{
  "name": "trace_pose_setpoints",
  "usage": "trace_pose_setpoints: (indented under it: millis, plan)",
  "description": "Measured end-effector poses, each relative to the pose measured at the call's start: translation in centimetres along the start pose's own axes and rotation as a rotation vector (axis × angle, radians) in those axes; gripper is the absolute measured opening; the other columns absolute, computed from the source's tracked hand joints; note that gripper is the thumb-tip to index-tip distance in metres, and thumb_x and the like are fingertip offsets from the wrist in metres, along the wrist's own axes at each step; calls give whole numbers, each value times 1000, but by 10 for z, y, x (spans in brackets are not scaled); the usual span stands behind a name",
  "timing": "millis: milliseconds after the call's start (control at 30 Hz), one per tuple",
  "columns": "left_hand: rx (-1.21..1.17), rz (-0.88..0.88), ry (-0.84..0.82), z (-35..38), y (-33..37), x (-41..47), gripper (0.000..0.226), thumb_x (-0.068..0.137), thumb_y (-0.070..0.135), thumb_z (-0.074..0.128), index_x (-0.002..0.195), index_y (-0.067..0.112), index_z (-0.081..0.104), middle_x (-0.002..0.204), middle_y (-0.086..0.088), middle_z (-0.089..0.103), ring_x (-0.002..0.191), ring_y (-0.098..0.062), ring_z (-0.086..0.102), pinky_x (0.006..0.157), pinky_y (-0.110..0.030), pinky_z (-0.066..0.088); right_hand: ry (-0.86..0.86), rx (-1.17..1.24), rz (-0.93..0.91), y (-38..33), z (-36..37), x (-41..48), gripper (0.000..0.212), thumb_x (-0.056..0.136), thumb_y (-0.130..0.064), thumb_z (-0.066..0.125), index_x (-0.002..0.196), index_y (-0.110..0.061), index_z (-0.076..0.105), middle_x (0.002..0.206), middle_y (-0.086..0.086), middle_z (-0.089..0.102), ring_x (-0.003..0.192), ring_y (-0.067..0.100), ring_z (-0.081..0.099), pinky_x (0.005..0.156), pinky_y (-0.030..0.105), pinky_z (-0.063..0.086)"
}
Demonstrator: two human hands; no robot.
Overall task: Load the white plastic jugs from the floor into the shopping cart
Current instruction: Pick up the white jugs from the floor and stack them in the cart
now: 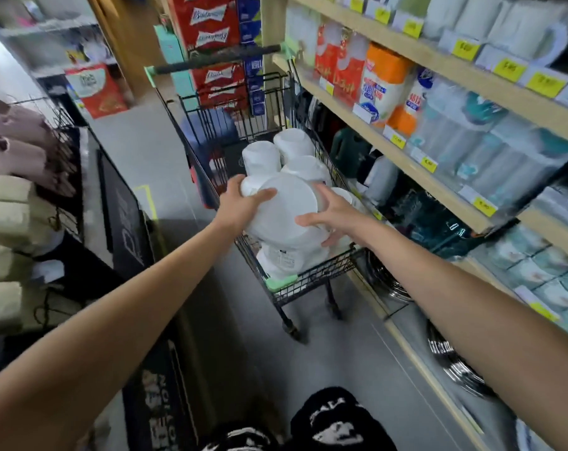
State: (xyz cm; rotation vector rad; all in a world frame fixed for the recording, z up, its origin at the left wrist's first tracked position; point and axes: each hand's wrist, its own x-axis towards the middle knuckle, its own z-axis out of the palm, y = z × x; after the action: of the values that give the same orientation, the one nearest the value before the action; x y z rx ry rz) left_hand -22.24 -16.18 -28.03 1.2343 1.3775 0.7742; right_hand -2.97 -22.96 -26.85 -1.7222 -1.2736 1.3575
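Note:
A white plastic jug [284,209] hangs over the near end of the black wire shopping cart [311,281], its round base turned toward me. My left hand [243,203] grips its left side, thumb across the base. On the right side, my right hand [328,219] holds it with fingers curled under. Several more white jugs [292,148] lie inside the cart beyond it, and another jug with a label [285,258] lies beneath the held one.
Wooden shelves [438,196] with packaged goods run close along the cart's right side. Dark mats [126,222] and stacked textiles [12,222] line the left. Red cartons [211,30] stand beyond the cart handle [217,58]. Grey aisle floor [357,353] lies before me.

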Motion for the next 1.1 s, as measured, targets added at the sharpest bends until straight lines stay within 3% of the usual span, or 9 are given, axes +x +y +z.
trace_pose_setpoints:
  millis: [200, 333, 433, 700, 933, 1100]
  plan:
    - [128, 77, -42, -44, 30, 95, 69, 83, 38, 69, 141, 24, 33, 121, 1, 45, 102, -22, 53, 82, -34, 49, 64, 78, -11, -37, 20, 85, 77, 76, -28, 79, 139, -38, 36, 129, -6, 51, 111, 22, 56, 71, 48, 60]
    - [190, 48, -58, -63, 32, 162, 67, 83, 41, 69, 140, 27, 35, 122, 1, 45, 98, -22, 53, 77, -34, 49, 80, 127, 0, -47, 33, 147, 68, 77, -27, 78, 131, -39, 39, 121, -11, 53, 105, 17, 57, 70, 48, 60]
    - [247, 10, -76, -75, 29, 216, 68, 83, 43, 68, 139, 29, 33, 127, -1, 45, 101, -23, 53, 85, -39, 53, 74, 155, 29, -51, 41, 200, 63, 78, -26, 77, 125, -41, 38, 114, -13, 52, 104, 18, 56, 72, 49, 59]
    - [319, -137, -145, -96, 10, 334, 75, 78, 45, 72, 140, 24, 34, 133, -6, 45, 108, -25, 54, 92, -41, 51, 18, 220, 194, -52, 60, 315, 74, 80, -25, 75, 140, -35, 33, 128, -6, 47, 111, 22, 52, 72, 48, 59]
    - [359, -203, -249, -99, 0, 401, 104, 48, 60, 70, 138, 23, 34, 137, -7, 40, 119, -28, 47, 101, -46, 46, 79, 317, 272, -41, 76, 369, 72, 76, -29, 78, 134, -39, 37, 127, -7, 52, 110, 21, 57, 62, 37, 59]
    - [406, -245, -388, -100, -12, 446, 96, 61, 57, 71, 142, 24, 31, 141, -6, 39, 124, -30, 44, 102, -49, 43, 150, 356, 356, -36, 90, 399, 80, 75, -30, 79, 140, -38, 33, 131, -8, 47, 113, 21, 54, 65, 41, 60]
